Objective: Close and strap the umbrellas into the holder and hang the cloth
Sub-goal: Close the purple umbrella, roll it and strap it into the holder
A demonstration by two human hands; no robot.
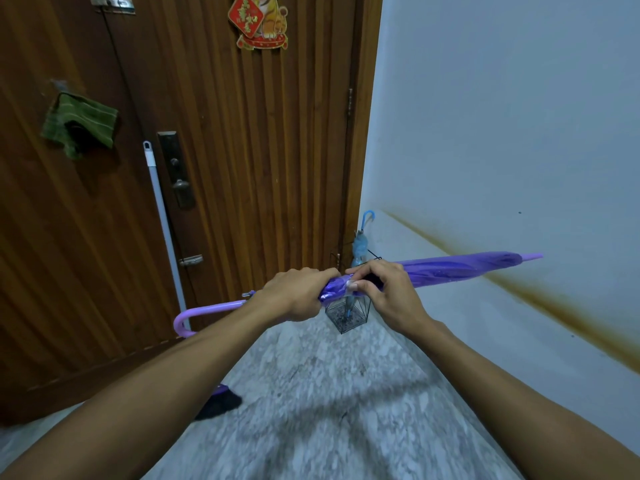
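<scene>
A closed purple umbrella (457, 266) lies level across the view, its curved handle at the left and its tip at the right. My left hand (294, 294) grips the folded canopy near the handle end. My right hand (388, 289) pinches the umbrella's strap around the canopy just beside it. Behind my hands a black wire umbrella holder (346, 315) stands in the corner with a closed light-blue umbrella (360, 244) upright in it. A green striped cloth (81, 123) hangs on the wooden door at the upper left.
The brown wooden door (242, 150) fills the left, with a lock plate (176, 168) and a white-handled broom (162, 216) leaning on it. The broom's dark bristles (218, 405) rest on the marble floor. A white wall (502, 133) with a rust stain runs along the right.
</scene>
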